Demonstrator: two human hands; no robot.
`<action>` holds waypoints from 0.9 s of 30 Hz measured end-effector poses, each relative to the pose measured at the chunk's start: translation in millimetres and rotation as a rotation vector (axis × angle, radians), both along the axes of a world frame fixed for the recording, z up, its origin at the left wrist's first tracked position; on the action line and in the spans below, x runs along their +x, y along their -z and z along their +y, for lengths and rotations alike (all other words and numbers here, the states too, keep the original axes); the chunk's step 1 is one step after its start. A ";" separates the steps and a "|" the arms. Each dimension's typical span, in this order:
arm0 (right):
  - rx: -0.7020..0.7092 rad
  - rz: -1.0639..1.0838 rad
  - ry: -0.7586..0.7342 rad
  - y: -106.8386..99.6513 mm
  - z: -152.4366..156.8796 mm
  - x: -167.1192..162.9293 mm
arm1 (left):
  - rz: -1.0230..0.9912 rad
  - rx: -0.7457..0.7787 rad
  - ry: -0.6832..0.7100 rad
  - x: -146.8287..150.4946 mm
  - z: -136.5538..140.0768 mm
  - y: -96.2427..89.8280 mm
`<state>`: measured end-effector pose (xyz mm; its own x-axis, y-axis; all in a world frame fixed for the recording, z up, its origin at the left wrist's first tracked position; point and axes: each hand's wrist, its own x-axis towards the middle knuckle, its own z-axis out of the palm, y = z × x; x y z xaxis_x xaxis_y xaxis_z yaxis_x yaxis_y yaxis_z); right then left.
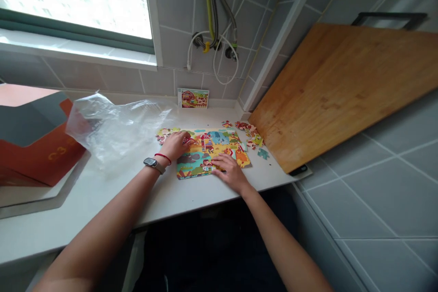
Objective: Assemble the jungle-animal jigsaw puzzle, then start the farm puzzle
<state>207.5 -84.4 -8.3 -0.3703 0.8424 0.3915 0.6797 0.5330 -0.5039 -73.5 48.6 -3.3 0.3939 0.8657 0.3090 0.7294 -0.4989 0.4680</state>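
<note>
A colourful picture puzzle board with animals, water and a barn lies on the white counter. My left hand, with a watch and a red cord at the wrist, is over the board's upper left. Its fingers are curled closed on a reddish puzzle piece, partly hidden by them. My right hand rests on the board's lower right part, fingers stretched out and thumb apart. Loose puzzle pieces lie in a pile to the right, beside a separate teal piece. More pieces lie beyond my left hand.
A small farm picture card leans on the tiled wall. Crumpled clear plastic and an orange box are on the left. A large wooden board leans at the right. Hoses and a white cable hang behind.
</note>
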 end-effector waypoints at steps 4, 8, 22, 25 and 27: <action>0.000 0.063 0.004 -3.5 -4.3 -2.2 | -0.027 -0.038 -0.006 -2.4 1.2 -0.4; 0.001 0.116 0.013 -6.7 -9.2 -0.3 | -0.036 -0.057 0.032 -4.3 -2.0 -4.2; 0.061 -0.070 -0.142 -8.0 43.9 -58.9 | 0.014 -0.171 0.189 -5.9 -9.5 -23.4; 0.078 -0.081 -0.115 -2.9 45.6 -65.7 | 0.041 -0.180 0.199 -6.0 -12.3 -27.6; 0.084 -0.094 -0.092 -2.1 43.7 -66.7 | 0.062 -0.182 0.206 -5.7 -13.8 -29.8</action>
